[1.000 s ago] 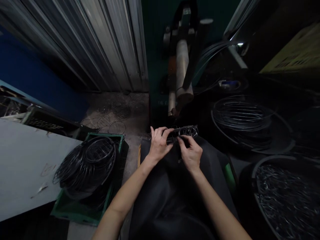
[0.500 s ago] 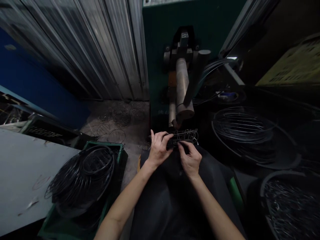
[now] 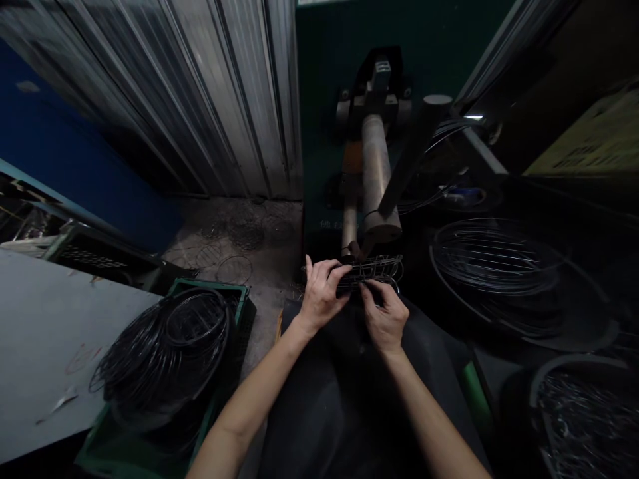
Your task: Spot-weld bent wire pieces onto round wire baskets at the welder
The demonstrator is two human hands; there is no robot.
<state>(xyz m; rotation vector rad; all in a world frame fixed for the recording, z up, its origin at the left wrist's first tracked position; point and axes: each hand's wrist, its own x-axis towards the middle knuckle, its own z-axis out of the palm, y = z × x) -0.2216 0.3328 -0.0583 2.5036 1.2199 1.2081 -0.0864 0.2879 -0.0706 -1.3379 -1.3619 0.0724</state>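
Note:
A small wire frame piece (image 3: 375, 272) made of thin dark rods and loops is held flat in front of me, just below the round metal shaft of a machine (image 3: 375, 174). My left hand (image 3: 319, 296) grips its left end, fingers curled over the top. My right hand (image 3: 385, 315) pinches the near edge of the same wire piece with thumb and forefinger. Both hands are over my dark-clothed lap (image 3: 344, 399).
A green crate (image 3: 219, 293) on the left holds stacked black wire rings (image 3: 164, 349). A grey board (image 3: 50, 346) lies far left. Large wire coils (image 3: 492, 256) sit to the right, and a dark tub of small metal pieces (image 3: 584, 412) is at lower right. Corrugated metal wall behind.
The view has shifted slightly up and right. Both hands stay on the wire piece, which has moved a little closer to the machine's shaft.

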